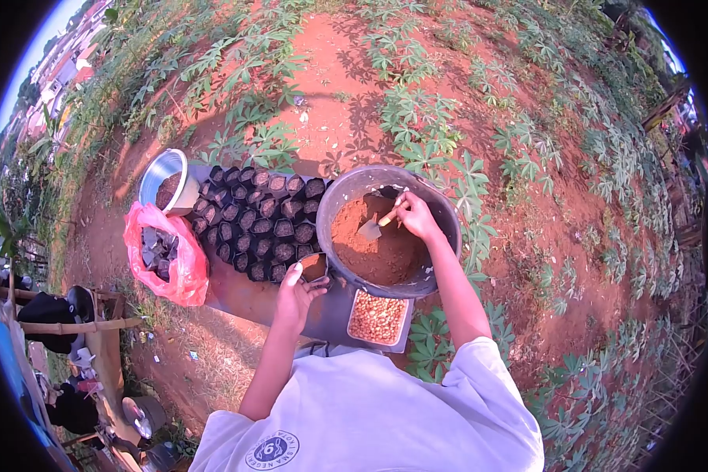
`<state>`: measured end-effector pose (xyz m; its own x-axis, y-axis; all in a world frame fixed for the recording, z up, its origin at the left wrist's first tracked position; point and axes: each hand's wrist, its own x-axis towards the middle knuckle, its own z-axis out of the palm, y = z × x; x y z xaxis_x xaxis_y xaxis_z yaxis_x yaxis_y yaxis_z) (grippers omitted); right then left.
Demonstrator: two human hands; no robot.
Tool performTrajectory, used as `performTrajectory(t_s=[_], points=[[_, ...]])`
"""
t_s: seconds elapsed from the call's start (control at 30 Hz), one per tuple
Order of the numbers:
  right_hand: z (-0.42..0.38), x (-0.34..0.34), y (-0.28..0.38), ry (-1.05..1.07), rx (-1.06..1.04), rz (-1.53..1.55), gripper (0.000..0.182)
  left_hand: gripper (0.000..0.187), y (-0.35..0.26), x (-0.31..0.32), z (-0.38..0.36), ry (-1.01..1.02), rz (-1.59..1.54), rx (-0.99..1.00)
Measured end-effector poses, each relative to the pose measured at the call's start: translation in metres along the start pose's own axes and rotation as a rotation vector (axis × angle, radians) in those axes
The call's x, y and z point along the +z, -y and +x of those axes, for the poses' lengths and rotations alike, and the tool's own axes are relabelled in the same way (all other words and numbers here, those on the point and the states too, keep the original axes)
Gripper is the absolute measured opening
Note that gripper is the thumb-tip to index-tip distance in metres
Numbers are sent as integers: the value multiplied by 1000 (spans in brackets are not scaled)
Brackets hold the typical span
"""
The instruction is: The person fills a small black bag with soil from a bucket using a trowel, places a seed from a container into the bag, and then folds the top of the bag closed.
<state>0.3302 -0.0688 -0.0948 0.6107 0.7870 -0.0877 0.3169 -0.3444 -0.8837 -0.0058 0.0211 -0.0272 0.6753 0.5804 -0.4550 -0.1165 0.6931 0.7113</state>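
A round badge (272,450) on the shirt (370,409) reads "SMA NEGERI" and "9", its other letters unclear

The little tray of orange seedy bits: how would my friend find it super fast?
Find the table in front of the pale shirt, then the big round tub on it. The small, squarish tray sits between tub and shirt. Only it is full of orange-gold bits; the tub and the little black bags hold brown soil.

Tub (451,228) was dark grey, soil (381,256) orange-brown. Pots (248,228) were black, sack (187,271) pink-red, bucket (185,197) whitish. Seeds (376,318) were orange-tan. Trowel (370,229): grey blade, yellow-green handle. Shirt (385,409) was pale lavender, round badge (272,451) navy with white lettering.
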Motion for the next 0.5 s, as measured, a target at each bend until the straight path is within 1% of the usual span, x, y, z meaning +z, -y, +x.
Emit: performTrajectory(t_s=[0.03, 0.1, 0.27, 0.33, 0.5], points=[[2, 1, -4, 0, 1, 0, 10, 49, 0, 1, 1, 0, 0, -1], [4, 1, -8, 36, 114, 89, 10, 49, 1, 1, 2, 6, -7, 4], [9, 0, -19, -20, 90, 147, 5, 49, 4, 1, -1, 12, -13, -5], [11, 1, -23, 41, 150, 150, 5, 49, 3, 2, -4, 18, -9, 4], [12, 4, -25, 83, 160, 141, 5, 48, -1, 3, -9, 16, -3, 25]])
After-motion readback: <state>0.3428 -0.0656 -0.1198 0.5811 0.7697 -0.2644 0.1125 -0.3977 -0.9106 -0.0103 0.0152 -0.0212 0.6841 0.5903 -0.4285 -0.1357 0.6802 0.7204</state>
